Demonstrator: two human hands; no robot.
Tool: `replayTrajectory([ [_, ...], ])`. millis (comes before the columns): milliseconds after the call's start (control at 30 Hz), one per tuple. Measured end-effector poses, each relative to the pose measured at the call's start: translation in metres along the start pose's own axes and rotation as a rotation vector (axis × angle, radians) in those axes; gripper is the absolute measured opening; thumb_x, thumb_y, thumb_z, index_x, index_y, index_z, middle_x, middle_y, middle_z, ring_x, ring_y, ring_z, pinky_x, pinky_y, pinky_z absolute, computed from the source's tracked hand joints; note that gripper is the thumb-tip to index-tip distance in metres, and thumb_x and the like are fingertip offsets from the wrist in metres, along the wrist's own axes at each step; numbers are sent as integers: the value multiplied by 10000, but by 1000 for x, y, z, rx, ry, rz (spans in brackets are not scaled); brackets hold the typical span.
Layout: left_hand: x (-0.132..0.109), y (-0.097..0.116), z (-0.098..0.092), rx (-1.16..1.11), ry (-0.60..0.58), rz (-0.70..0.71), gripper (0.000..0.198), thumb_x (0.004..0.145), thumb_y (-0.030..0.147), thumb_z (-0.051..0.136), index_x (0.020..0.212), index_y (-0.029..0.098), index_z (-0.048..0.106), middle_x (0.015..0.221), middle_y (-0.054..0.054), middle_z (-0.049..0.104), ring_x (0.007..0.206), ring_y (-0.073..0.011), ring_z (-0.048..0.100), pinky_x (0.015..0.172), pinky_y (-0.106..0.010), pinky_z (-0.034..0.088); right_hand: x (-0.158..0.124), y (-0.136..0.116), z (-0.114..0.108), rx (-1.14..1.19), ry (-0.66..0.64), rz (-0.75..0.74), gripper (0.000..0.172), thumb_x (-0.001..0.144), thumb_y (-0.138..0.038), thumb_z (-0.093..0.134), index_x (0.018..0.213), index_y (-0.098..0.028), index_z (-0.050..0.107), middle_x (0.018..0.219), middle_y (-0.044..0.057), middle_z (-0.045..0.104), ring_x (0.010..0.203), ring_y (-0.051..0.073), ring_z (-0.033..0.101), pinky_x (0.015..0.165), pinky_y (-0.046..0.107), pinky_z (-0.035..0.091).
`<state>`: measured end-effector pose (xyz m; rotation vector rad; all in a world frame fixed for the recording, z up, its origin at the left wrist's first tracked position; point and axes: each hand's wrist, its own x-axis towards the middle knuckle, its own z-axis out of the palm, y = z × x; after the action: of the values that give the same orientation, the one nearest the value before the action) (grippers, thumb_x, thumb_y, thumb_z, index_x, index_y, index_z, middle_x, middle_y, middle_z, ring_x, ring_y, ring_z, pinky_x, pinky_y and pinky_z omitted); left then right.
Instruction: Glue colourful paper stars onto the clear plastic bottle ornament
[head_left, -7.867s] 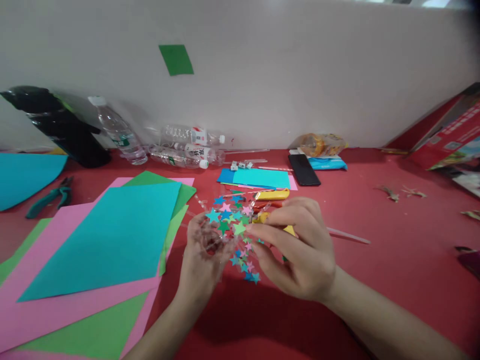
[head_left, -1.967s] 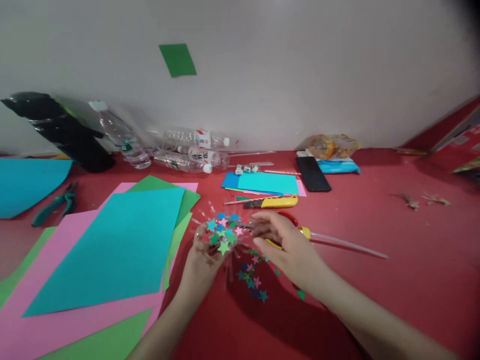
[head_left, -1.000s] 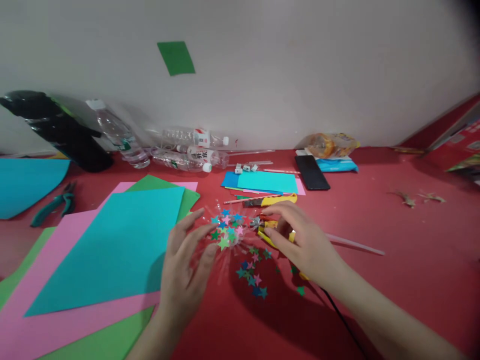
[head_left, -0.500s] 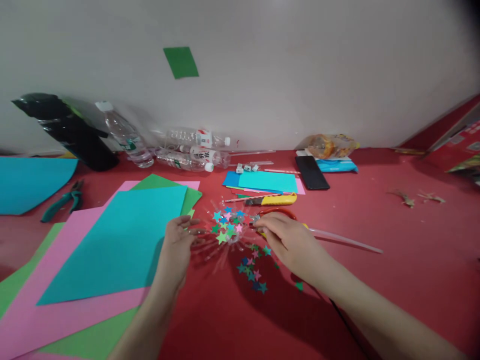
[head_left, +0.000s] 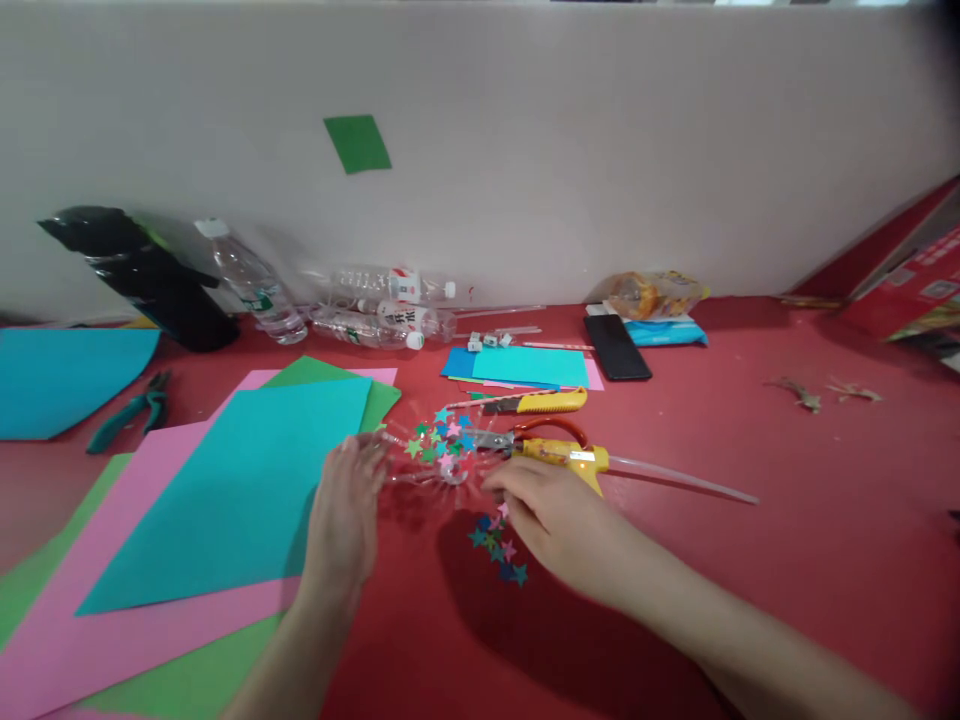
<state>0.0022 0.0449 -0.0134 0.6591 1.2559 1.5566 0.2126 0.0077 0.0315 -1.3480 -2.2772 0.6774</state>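
A cut clear plastic bottle [head_left: 453,474], its thin strips fanned outward, lies on the red table with small coloured paper stars [head_left: 444,440] clustered over its middle. At its left side my left hand [head_left: 346,500] has its fingers curled in around the strip ends; the fingertips are slightly blurred. On the opposite side my right hand [head_left: 551,515] is closed in a pinch at the strip tips. Loose paper stars [head_left: 501,550] lie just below, partly hidden by my right hand. Scissors [head_left: 551,425] and a yellow glue gun [head_left: 559,452] with a long glue stick sit behind that hand.
Large coloured paper sheets [head_left: 225,490] cover the left side, with pliers [head_left: 127,410] beyond them. Several plastic bottles [head_left: 375,325] and a black bottle-like container [head_left: 150,280] stand or lie along the wall. A yellow cutter [head_left: 551,401] and a phone [head_left: 619,348] are behind the work.
The stars on the strips have turned clockwise, the light green one swinging to the left. My right hand has moved left and slightly down, uncovering the glue gun. The view has tilted up slightly.
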Motion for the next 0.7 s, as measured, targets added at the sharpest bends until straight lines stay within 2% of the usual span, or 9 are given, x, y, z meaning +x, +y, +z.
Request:
replayTrajectory([
  [200,-23,6,3,435,-141,382,371,840,388,637,1182,266,559,1318,-41,551,1303,-225,452,1090,-363,348,-11,-10,7,-64,-64,-82,228,871,-97,413,940,-203,603,871,33,664,782,179,615,665,309,459],
  [267,-22,6,1,450,-126,501,350,847,379,627,1172,262,569,1326,-44,528,1308,-225,433,1090,-363,344,-13,-10,4,-88,-38,-110,223,898,-126,407,969,-211,602,861,27,663,767,178,610,657,311,445],
  [300,-20,5,-1,416,-101,513,326,853,374,615,1155,256,575,1304,-46,534,1276,-222,456,1064,-360,369,-14,-9,2,-80,0,-118,225,916,-148,406,1001,-216,603,882,27,670,783,178,613,672,314,445],
  [367,-11,1,-6,296,-14,424,283,856,367,597,1107,238,579,1206,-45,571,1127,-199,546,928,-329,458,-12,-5,-4,-36,112,-104,229,946,-195,408,1062,-227,602,954,29,680,821,171,622,709,315,449],
  [400,-6,-1,-9,261,15,329,264,852,373,593,1071,226,580,1162,-43,582,1022,-180,579,822,-297,490,-10,-2,-7,-15,179,-80,221,951,-214,416,1062,-225,606,980,35,679,819,165,622,709,311,451],
  [433,-1,-4,-11,228,31,233,261,844,387,593,1041,216,577,1128,-39,588,923,-159,593,722,-268,495,-7,2,-10,-10,236,-43,217,950,-223,424,1062,-221,609,993,43,673,788,157,617,689,304,452],
  [500,5,-7,-14,206,3,93,290,830,410,592,1036,207,569,1077,-33,610,817,-137,604,646,-246,490,1,8,-15,-9,310,5,200,929,-212,455,1051,-203,613,1005,58,653,729,142,600,657,295,460],
  [600,6,-7,-12,131,-61,-48,298,790,339,608,1042,194,542,984,-33,644,726,-142,641,578,-247,501,17,14,-17,-5,304,-33,196,897,-171,482,1033,-201,619,1072,66,618,811,148,615,704,295,492],
  [700,4,-6,-10,170,-84,-117,379,698,211,625,1054,186,498,922,-34,661,599,-138,651,449,-218,462,31,16,-15,2,184,-30,226,875,-153,512,1060,-221,623,1170,64,601,995,186,610,805,322,505],
])
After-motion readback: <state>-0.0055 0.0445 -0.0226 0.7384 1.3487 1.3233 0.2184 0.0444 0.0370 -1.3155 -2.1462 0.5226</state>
